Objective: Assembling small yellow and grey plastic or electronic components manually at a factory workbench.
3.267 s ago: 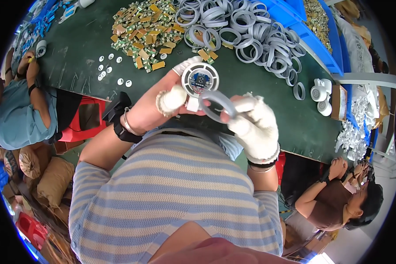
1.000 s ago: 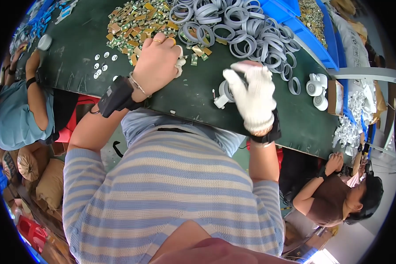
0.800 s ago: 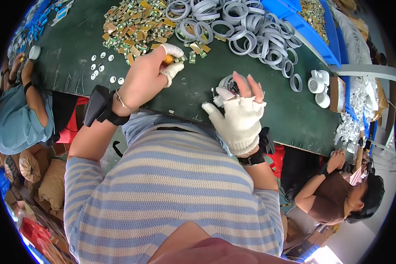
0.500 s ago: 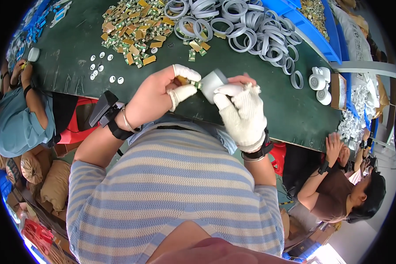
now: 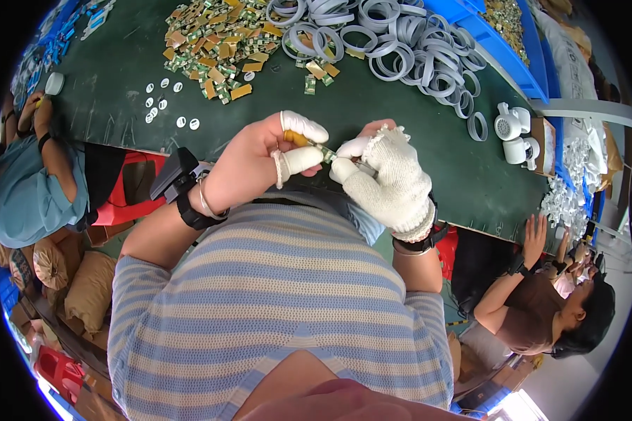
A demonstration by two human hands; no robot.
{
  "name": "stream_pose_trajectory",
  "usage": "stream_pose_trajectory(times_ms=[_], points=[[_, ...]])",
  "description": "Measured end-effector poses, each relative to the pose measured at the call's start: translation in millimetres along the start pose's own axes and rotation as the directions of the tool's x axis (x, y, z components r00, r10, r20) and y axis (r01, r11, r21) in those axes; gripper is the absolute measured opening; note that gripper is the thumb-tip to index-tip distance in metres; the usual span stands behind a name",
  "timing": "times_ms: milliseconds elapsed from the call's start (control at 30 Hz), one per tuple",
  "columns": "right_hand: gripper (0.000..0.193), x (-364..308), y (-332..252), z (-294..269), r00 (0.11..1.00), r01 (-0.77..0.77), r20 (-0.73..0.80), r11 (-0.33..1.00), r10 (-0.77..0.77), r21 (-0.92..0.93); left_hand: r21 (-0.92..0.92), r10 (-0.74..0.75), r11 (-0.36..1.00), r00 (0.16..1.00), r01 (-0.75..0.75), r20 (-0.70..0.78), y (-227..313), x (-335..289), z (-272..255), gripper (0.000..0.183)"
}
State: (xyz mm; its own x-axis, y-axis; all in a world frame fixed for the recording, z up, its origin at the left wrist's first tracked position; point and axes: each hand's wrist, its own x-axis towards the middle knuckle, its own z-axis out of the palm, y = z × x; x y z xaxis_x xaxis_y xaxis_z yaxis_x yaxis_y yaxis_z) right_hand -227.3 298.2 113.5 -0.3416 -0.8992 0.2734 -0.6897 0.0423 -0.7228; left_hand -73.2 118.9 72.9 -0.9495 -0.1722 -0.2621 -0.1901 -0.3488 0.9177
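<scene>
My left hand point(image 5: 277, 151), with white coverings on thumb and forefinger, pinches a small green-and-yellow circuit board point(image 5: 327, 154). The board's free end points toward my right hand point(image 5: 386, 172), which wears a white knit glove with bare fingertips showing past it. Its thumb and fingers are closed right at that end of the board. A greyish bit shows between the gloved fingers, but most of what they hold is hidden. Both hands are over the near edge of the green table point(image 5: 260, 102).
Ahead lie a heap of circuit boards point(image 5: 221, 45) and a pile of grey rings point(image 5: 407, 45). White round labels point(image 5: 163, 104) are scattered at left. White housings point(image 5: 511, 125) stand at right beside a cardboard box point(image 5: 543, 140) and blue bins point(image 5: 505, 45). Co-workers sit on both sides.
The grey cylindrical cup that faced the board in my right hand no longer shows clearly. My right hand has turned, and its fingers have come in to the board's end.
</scene>
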Motion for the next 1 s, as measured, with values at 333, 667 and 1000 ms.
stream_pose_trajectory(times_ms=[333,667,1000], points=[[0.014,-3.8,7.0,0.1,1.0,0.02,0.015,0.998,-0.021,0.066,0.103,-0.003,0.995,0.999,-0.001,0.042,3.2,-5.5,5.4,0.027],[0.017,-0.3,13.2,-0.6,0.995,0.052,0.088,0.999,-0.052,-0.001,0.06,-0.041,0.997,0.999,0.041,0.015,-0.8,-11.7,4.6,0.022],[0.015,5.5,8.9,-0.7,0.968,0.08,0.248,0.979,-0.031,-0.189,0.467,0.141,0.874,0.99,-0.132,0.016,3.2,-17.4,15.1,0.015]])
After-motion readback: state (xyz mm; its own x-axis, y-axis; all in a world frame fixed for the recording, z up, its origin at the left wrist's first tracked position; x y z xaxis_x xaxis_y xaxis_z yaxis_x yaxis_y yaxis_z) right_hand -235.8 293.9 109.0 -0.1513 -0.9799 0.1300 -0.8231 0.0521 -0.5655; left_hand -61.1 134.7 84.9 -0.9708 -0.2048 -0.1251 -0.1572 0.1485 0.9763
